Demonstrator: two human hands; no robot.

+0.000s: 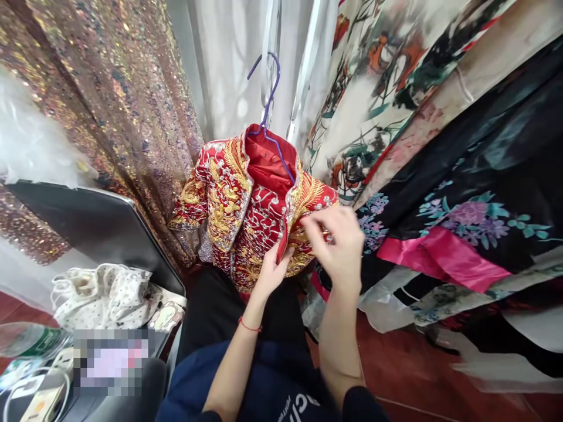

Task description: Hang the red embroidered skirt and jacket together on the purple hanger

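Observation:
A red jacket (246,211) thick with gold and silver embroidery hangs on a purple hanger (269,111) in front of me. My left hand (271,269) pinches the jacket's front opening edge from below. My right hand (338,243) is blurred and grips the right front panel beside the opening, fingers curled onto the fabric. A thin red cord circles my left wrist.
Sequinned bronze fabric (109,99) hangs at the left, white curtain (224,64) behind, floral robes (440,146) at the right. A dark open case (97,228) at lower left holds white lace cloth (105,293), bottles and cables. The floor is red.

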